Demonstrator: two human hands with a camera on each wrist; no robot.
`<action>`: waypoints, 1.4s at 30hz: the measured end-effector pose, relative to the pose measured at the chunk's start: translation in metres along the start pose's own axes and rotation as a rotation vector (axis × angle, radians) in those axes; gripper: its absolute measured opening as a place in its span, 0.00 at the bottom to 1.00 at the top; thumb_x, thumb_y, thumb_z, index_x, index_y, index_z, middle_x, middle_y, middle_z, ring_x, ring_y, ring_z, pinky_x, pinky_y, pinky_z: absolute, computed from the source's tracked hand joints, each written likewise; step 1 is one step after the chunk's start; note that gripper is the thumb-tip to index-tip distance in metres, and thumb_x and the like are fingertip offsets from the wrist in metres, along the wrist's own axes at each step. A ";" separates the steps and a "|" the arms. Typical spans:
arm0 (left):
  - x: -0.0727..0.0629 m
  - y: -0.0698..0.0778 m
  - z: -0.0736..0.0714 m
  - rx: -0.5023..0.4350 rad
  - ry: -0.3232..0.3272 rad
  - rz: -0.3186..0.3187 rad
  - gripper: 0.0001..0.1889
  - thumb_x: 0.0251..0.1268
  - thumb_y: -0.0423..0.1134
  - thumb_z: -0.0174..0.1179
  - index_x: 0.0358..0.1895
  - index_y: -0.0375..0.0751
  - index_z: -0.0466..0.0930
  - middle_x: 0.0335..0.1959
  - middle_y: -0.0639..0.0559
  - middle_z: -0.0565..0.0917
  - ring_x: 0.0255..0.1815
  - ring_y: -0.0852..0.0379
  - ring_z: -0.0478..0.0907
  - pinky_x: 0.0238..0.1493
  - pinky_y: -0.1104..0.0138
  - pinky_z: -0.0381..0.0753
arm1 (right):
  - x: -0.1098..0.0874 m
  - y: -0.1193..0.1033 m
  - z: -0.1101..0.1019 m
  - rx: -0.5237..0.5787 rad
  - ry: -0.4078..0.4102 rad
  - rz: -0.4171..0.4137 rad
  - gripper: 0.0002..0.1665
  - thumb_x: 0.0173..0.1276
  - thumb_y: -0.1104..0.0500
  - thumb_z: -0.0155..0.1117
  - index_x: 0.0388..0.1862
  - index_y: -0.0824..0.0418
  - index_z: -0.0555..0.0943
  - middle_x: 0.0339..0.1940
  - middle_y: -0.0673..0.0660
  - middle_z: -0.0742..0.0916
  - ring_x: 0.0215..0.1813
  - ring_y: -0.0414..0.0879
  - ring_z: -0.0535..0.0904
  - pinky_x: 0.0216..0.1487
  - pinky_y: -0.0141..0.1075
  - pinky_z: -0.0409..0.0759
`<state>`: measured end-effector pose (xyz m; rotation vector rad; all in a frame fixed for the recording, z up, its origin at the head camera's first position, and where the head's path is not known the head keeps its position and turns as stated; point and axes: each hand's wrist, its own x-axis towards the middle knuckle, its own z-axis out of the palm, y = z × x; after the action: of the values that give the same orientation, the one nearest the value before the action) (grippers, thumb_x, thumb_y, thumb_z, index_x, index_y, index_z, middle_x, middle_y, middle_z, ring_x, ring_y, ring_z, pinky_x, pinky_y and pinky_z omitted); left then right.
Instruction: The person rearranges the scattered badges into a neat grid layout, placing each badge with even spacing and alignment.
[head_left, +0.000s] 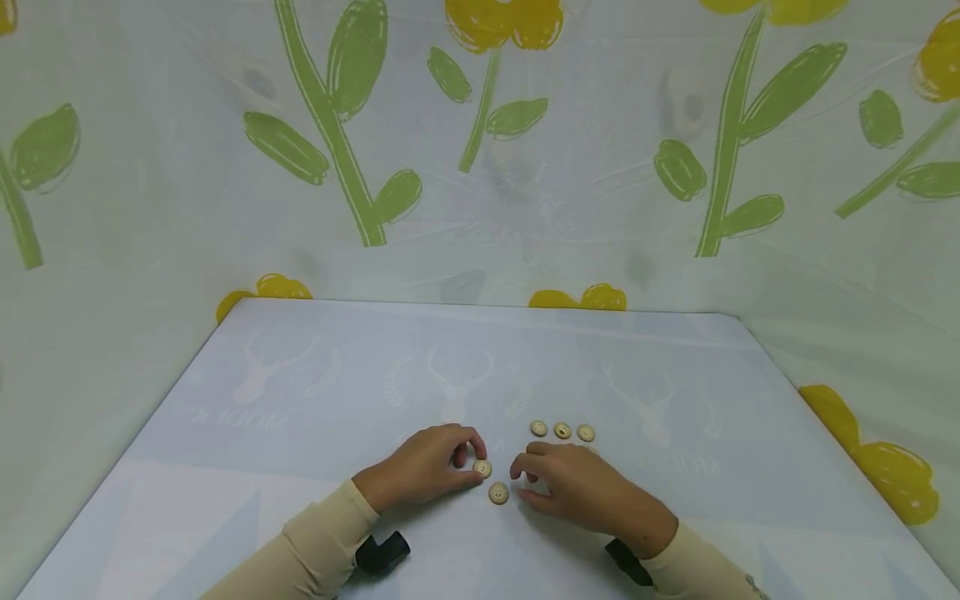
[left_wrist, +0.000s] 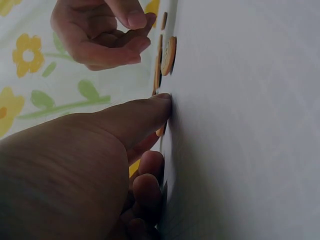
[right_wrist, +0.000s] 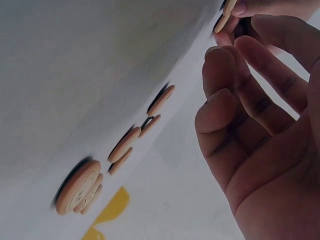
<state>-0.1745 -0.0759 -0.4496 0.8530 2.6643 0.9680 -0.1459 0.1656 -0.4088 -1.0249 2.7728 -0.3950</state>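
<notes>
My left hand is low over the table, thumb and index finger pinching the rim of a round beige button that lies flat. In the left wrist view the thumb hides most of that button. Just in front of it lies a second beige button, between the two hands and touched by neither. My right hand hovers to the right, fingers loosely bent, holding nothing. The right wrist view shows its fingertips apart from the buttons.
Behind the right hand, a row of beige buttons lies on the white table; the hand partly covers more of them. In the right wrist view several buttons lie in groups. A flower-patterned curtain hangs around the table.
</notes>
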 end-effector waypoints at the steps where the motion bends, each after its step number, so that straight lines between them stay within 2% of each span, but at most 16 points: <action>1: 0.000 0.000 0.000 -0.001 -0.001 0.000 0.09 0.62 0.45 0.70 0.42 0.53 0.81 0.27 0.60 0.74 0.26 0.67 0.67 0.30 0.72 0.67 | 0.001 -0.001 0.000 -0.001 -0.005 -0.001 0.08 0.65 0.54 0.72 0.42 0.50 0.85 0.35 0.45 0.84 0.31 0.31 0.76 0.33 0.26 0.77; 7: 0.001 0.001 0.000 -0.001 -0.007 -0.006 0.09 0.62 0.45 0.70 0.42 0.53 0.81 0.27 0.60 0.74 0.26 0.67 0.67 0.30 0.72 0.67 | 0.003 -0.003 0.003 -0.007 -0.007 -0.032 0.09 0.65 0.55 0.72 0.44 0.50 0.85 0.36 0.45 0.84 0.27 0.30 0.70 0.31 0.25 0.74; 12: 0.000 0.001 -0.001 -0.002 -0.005 -0.004 0.09 0.62 0.45 0.70 0.42 0.53 0.81 0.27 0.60 0.74 0.26 0.67 0.66 0.29 0.72 0.67 | 0.004 -0.005 0.004 -0.031 -0.001 -0.062 0.11 0.65 0.55 0.71 0.46 0.48 0.86 0.37 0.45 0.84 0.29 0.29 0.71 0.32 0.25 0.73; 20: 0.000 0.001 0.000 0.002 -0.005 0.000 0.09 0.63 0.45 0.69 0.42 0.53 0.81 0.27 0.60 0.74 0.26 0.68 0.67 0.30 0.72 0.68 | 0.003 -0.010 0.006 -0.019 -0.056 -0.052 0.15 0.66 0.54 0.70 0.52 0.48 0.85 0.42 0.45 0.84 0.30 0.29 0.72 0.33 0.24 0.75; 42: 0.000 0.002 -0.002 0.020 -0.006 -0.001 0.08 0.63 0.45 0.69 0.42 0.53 0.81 0.27 0.59 0.74 0.27 0.67 0.67 0.31 0.71 0.67 | 0.003 -0.011 0.009 -0.065 -0.037 -0.049 0.17 0.65 0.54 0.69 0.53 0.45 0.85 0.42 0.46 0.82 0.27 0.30 0.68 0.28 0.25 0.71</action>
<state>-0.1736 -0.0755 -0.4468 0.8570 2.6737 0.9383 -0.1392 0.1542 -0.4147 -1.1050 2.7493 -0.2916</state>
